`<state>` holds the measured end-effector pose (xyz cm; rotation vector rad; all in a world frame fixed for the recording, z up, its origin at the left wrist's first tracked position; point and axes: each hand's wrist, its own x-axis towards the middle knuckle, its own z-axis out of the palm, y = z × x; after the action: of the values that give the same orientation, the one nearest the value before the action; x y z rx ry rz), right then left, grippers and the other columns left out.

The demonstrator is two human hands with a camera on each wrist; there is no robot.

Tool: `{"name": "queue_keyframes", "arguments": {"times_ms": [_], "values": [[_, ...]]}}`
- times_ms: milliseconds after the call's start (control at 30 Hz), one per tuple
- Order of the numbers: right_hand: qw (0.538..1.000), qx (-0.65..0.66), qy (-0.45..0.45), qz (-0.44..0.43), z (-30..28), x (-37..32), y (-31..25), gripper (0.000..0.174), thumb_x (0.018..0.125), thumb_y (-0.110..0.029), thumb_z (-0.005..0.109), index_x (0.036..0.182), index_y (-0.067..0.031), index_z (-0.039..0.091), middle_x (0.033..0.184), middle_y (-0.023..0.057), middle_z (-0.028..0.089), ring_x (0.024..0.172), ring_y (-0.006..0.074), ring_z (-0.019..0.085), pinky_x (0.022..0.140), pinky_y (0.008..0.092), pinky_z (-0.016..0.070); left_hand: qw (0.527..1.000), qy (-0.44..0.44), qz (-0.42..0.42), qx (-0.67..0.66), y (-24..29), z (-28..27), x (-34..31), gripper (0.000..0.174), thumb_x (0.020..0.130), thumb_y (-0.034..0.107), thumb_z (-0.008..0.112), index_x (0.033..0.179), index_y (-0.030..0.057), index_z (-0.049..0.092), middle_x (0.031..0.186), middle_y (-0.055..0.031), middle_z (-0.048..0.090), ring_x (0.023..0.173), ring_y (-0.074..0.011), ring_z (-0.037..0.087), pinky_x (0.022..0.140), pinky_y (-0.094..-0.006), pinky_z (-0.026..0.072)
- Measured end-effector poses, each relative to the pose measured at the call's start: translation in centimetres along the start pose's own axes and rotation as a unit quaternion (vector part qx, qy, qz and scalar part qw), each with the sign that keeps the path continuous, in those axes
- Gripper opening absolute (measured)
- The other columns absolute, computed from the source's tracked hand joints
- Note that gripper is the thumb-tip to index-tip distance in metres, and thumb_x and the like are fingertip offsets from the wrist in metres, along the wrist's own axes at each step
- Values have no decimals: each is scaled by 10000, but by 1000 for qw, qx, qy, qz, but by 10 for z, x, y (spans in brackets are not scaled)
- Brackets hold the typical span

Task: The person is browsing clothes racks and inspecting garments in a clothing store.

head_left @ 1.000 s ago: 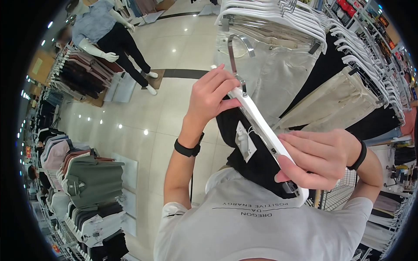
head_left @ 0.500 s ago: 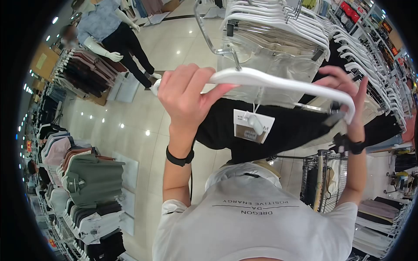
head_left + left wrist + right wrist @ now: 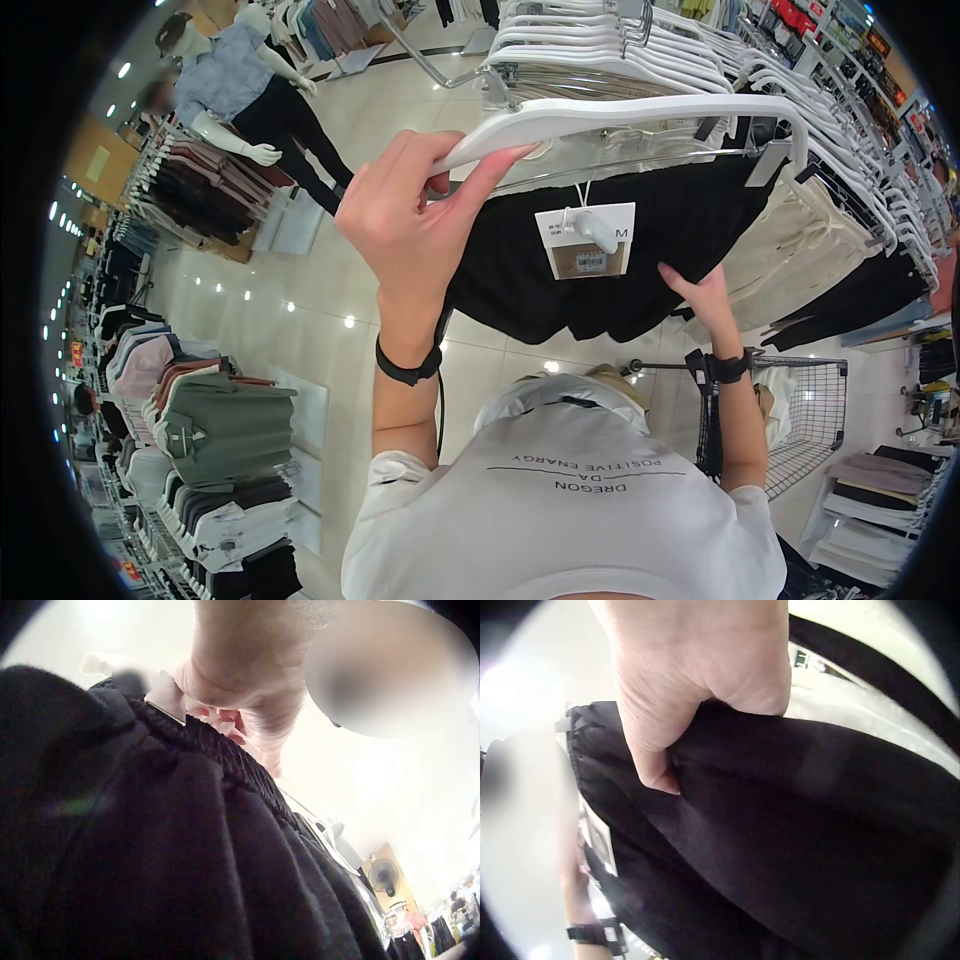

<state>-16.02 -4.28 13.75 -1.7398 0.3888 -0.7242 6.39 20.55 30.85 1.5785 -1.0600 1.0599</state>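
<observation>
My left hand grips a white hanger near its left end, thumb along the front. Black pants with a gathered waistband are clipped below its metal bar. A white tag marked M hangs by a string in front of the waistband. The right hand pinches the right side of the pants, lower down, with the thumb on the front cloth and the other fingers hidden behind. The hanger's metal hook points up and to the left.
A rack of white hangers stands just ahead, with beige pants to its right. A wire cart is close on my right. To the left are a mannequin and a green shirt on a rack.
The hanger has turned from slanting to broadside, so the pants' front faces me. My right hand has left the hanger's right end and moved down to the cloth.
</observation>
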Motion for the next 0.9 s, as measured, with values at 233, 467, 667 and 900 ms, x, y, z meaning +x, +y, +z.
{"name": "queue_keyframes", "arguments": {"times_ms": [233, 467, 667, 900], "values": [[993, -83, -31, 77, -21, -24, 145, 392, 838, -21, 779, 1204, 26, 645, 1078, 57, 718, 1030, 164, 663, 931, 335, 534, 1000, -9, -22, -17, 13, 0, 0, 331, 672, 230, 977, 753, 66, 701, 612, 4, 591, 478, -93, 461, 452, -248, 315], [954, -281, -19, 102, -53, -72, 281, 390, 807, -56, 747, 1187, -13, 674, 1112, 240, 722, 1098, 448, 659, 912, 461, 546, 999, 3, -38, -11, 21, -6, 3, 208, 765, 82, 917, 845, -9, 749, 651, 51, 593, 562, -3, 428, 506, -175, 287], [958, -268, -55, 82, -65, -111, 312, 465, 856, -287, 755, 1234, -28, 676, 1139, 228, 729, 969, 422, 715, 842, 468, 572, 999, 22, -40, -6, 29, -10, 8, 318, 663, 171, 988, 786, 28, 732, 649, 2, 651, 504, -61, 470, 456, -209, 336], [818, -218, -383, 370, -25, -65, 79, 650, 935, -512, 713, 1304, 19, 654, 968, 126, 764, 853, 208, 739, 795, 280, 578, 999, 33, -28, -27, 35, -9, 10, 315, 672, 164, 987, 792, 22, 733, 651, 19, 645, 511, -44, 458, 456, -199, 323]]}}
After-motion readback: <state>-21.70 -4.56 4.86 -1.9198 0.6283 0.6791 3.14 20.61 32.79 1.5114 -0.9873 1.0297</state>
